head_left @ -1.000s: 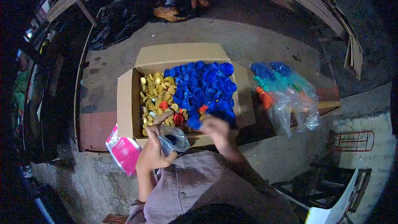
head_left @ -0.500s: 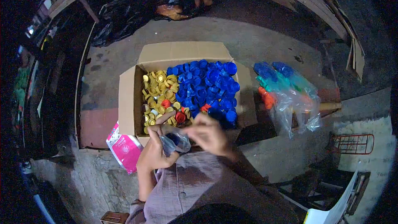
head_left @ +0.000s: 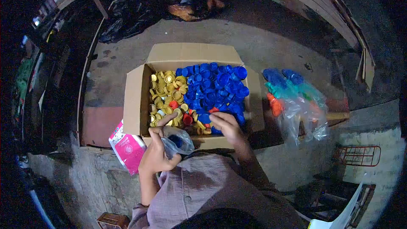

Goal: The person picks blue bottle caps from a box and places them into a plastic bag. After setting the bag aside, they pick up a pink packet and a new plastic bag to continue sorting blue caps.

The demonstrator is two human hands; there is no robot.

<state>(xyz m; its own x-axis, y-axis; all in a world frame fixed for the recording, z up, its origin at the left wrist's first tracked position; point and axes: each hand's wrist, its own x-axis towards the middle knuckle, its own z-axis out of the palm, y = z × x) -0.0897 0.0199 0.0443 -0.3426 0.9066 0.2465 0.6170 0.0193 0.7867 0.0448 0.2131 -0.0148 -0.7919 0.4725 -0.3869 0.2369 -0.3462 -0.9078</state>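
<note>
My left hand point(head_left: 157, 154) is closed round a small clear plastic bag point(head_left: 183, 138), holding its mouth spread at the near edge of the cardboard box. Inside the bag a dark blue bottle cap point(head_left: 174, 140) shows through the film. Over the box's near side, my right hand point(head_left: 229, 128) has its fingertips pinched at a blue bottle cap point(head_left: 204, 118). Blue caps point(head_left: 207, 85) are heaped in the right part of the cardboard box point(head_left: 134, 106). Yellow caps point(head_left: 163, 87) fill its left part, with a red cap point(head_left: 188, 119) and a few others among them.
Clear bags of blue, green and orange caps point(head_left: 292, 89) lie right of the box. A pink and white packet point(head_left: 128, 149) sticks out at its near left corner. Black plastic point(head_left: 131, 22) lies at the far side, beside another person's leg point(head_left: 186, 12). A red metal rack point(head_left: 359, 156) stands at right.
My right hand has moved from the bag's mouth rightward and up over the caps in the box. My left hand still holds the bag. The view has shifted slightly.
</note>
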